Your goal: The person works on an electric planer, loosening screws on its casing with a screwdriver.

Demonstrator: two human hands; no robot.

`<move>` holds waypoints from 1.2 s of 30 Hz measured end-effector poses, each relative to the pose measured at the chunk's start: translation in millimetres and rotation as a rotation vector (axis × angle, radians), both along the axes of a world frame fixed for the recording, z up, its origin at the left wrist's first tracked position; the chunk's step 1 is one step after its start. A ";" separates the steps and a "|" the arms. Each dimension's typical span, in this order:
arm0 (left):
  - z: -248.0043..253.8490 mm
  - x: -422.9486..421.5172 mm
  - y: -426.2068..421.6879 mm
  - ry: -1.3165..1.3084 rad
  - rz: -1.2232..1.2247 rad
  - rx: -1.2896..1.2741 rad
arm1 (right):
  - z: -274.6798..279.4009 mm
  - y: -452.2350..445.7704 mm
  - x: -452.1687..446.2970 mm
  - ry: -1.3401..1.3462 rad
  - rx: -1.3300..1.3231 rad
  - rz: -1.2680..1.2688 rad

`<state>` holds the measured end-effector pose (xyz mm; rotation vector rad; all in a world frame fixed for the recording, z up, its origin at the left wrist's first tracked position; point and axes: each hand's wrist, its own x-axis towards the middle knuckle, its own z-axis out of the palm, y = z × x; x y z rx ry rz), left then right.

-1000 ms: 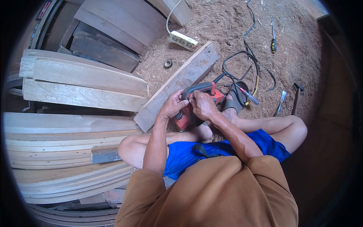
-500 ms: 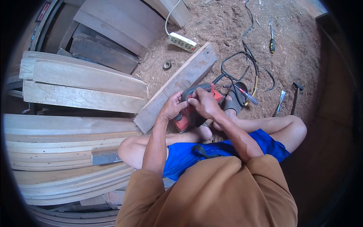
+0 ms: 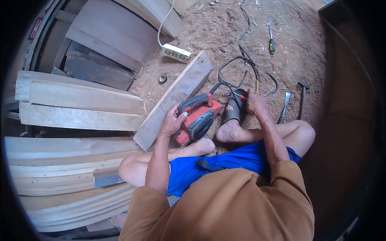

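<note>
A red and black electric planer (image 3: 201, 117) is tilted on its side above my crossed feet. My left hand (image 3: 173, 121) is closed around its front end, thumb on top. My right hand (image 3: 255, 102) has its fingers wrapped around the handle of a screwdriver (image 3: 241, 96), whose red collar and thin shaft show beside the grey sandal (image 3: 232, 114). Most of the screwdriver's handle is hidden by the fingers. From the planer's rear, a black cord (image 3: 216, 87) runs to the ground.
A thick plank (image 3: 173, 102) lies just beyond the planer. Stacked boards (image 3: 80, 116) fill the left side. On the shavings-covered ground are a power strip (image 3: 176, 53), a tape roll (image 3: 162, 78), another screwdriver (image 3: 272, 42), a chisel (image 3: 285, 107) and a hammer (image 3: 303, 96).
My right hand has left the planer, moved right and closed on the screwdriver by the sandal. My left hand still holds the planer, now turned more on its side. The view has shifted slightly.
</note>
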<state>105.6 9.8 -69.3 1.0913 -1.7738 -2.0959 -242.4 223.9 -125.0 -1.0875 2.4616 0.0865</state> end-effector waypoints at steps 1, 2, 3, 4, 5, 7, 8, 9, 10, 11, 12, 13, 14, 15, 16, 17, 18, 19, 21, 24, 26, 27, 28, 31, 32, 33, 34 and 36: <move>-0.1 -0.2 1.8 0.012 0.005 0.000 | -4.7 0.6 2.2 -0.021 0.015 -0.019; 0.8 0.4 2.3 0.026 0.009 -0.001 | -8.7 1.2 3.0 -0.040 0.029 -0.040; 1.0 1.8 1.6 0.018 -0.005 0.009 | -5.5 0.1 2.2 -0.053 0.043 -0.061; 0.6 2.1 0.9 0.014 -0.019 0.021 | -2.4 2.8 0.2 -0.013 0.030 -0.040; 0.0 2.6 0.6 0.009 -0.034 0.034 | 0.6 9.5 -0.7 0.027 0.020 -0.020; 6.2 -0.7 2.4 0.025 -0.042 0.037 | 23.7 13.0 2.6 -0.004 -0.106 -0.051; 9.5 0.2 4.3 0.028 -0.049 0.043 | 44.5 17.5 4.8 -0.079 -0.216 -0.109; 10.2 0.9 4.0 0.027 -0.063 0.044 | 63.4 21.2 7.3 -0.150 -0.327 -0.172; 10.8 0.9 3.0 0.027 -0.076 0.045 | 72.2 24.6 11.0 -0.238 -0.409 -0.181; 11.5 0.6 1.8 0.028 -0.091 0.044 | 102.6 25.4 24.5 -0.321 -0.464 -0.199; 11.7 -0.2 1.2 0.035 -0.096 0.037 | 128.6 27.4 43.3 -0.403 -0.520 -0.217; 11.8 -1.4 0.7 0.043 -0.101 0.030 | 124.2 34.9 60.0 -0.443 -0.632 -0.147; 11.4 -2.3 0.5 0.051 -0.105 0.023 | 116.4 41.9 76.7 -0.483 -0.743 -0.076; 10.3 -2.6 0.2 0.038 -0.102 0.027 | 115.0 45.5 93.5 -0.488 -0.818 0.007; 9.1 -2.3 0.0 0.023 -0.098 0.031 | 115.2 46.7 109.2 -0.494 -0.893 0.090; 7.5 0.2 1.1 0.005 -0.091 0.037 | 115.9 46.9 123.6 -0.521 -0.871 0.097; 9.4 -0.1 3.6 0.011 -0.076 0.026 | 116.7 45.7 136.4 -0.548 -0.850 0.106; 11.3 -2.7 6.1 0.019 -0.061 0.011 | 117.7 43.4 145.7 -0.573 -0.833 0.117; 13.2 -4.1 5.2 0.014 -0.056 -0.015 | 120.5 39.5 157.1 -0.527 -0.821 0.139; 13.3 -3.0 4.2 -0.005 -0.075 -0.030 | 127.1 34.6 162.6 -0.511 -0.850 0.130; 15.5 -3.3 3.5 0.009 -0.077 -0.022 | 130.2 30.9 162.7 -0.519 -0.864 0.117; 14.4 -3.4 2.3 0.013 -0.081 -0.026 | 130.7 29.4 162.9 -0.524 -0.859 0.110; 13.1 -3.4 1.3 0.015 -0.087 -0.029 | 131.3 28.4 163.5 -0.530 -0.852 0.102; 10.5 -2.4 2.1 0.042 -0.081 -0.015 | 135.9 21.9 163.9 -0.469 -0.870 0.145; 9.8 -2.2 2.0 0.054 -0.076 -0.008 | 135.4 20.7 164.4 -0.476 -0.866 0.146; 9.2 -2.4 2.1 0.056 -0.072 -0.005 | 134.3 19.7 165.0 -0.482 -0.862 0.147; 8.4 -2.9 2.2 0.058 -0.069 -0.003 | 133.0 19.0 165.2 -0.488 -0.857 0.148; 6.7 -2.9 1.9 0.062 -0.069 -0.001 | 129.0 17.7 165.7 -0.485 -0.864 0.142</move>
